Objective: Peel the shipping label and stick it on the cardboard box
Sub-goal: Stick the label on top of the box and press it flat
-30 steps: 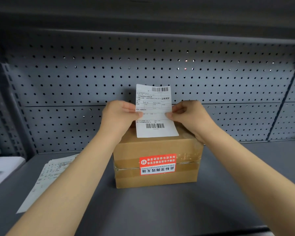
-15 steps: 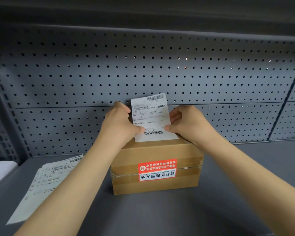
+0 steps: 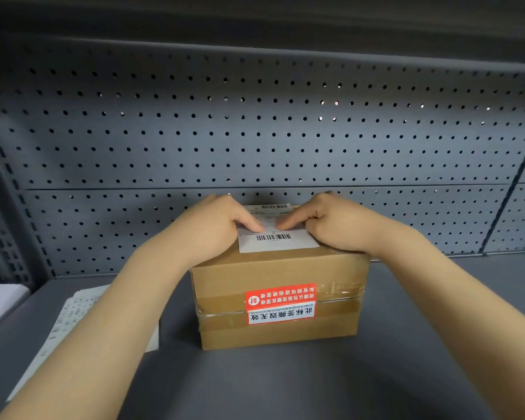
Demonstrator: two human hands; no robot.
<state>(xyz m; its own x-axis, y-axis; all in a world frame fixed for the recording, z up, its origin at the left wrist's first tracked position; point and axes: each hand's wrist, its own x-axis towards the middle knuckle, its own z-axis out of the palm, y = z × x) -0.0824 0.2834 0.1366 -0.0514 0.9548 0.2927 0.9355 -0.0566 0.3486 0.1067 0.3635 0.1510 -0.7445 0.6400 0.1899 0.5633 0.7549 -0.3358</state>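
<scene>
A brown cardboard box (image 3: 273,274) stands on the grey shelf, sealed with clear tape. The white shipping label (image 3: 278,244) lies flat on the box's top, barcode toward me. My left hand (image 3: 215,225) rests on the label's left edge and my right hand (image 3: 337,225) on its right edge. Both thumbs press down on the label's middle, tips nearly meeting, with the other fingers curled. The hands hide the label's side edges and much of the box top.
A red and white seal sticker (image 3: 281,303) sits on the box's front face. Sheets of printed labels (image 3: 70,322) lie on the shelf (image 3: 285,386) at the left, beside a white object (image 3: 0,298) at the edge. A grey pegboard wall (image 3: 255,131) rises behind the box.
The label was held upright above the box, then tilted back and lowered. It now lies flat on the box top with both hands pressing it.
</scene>
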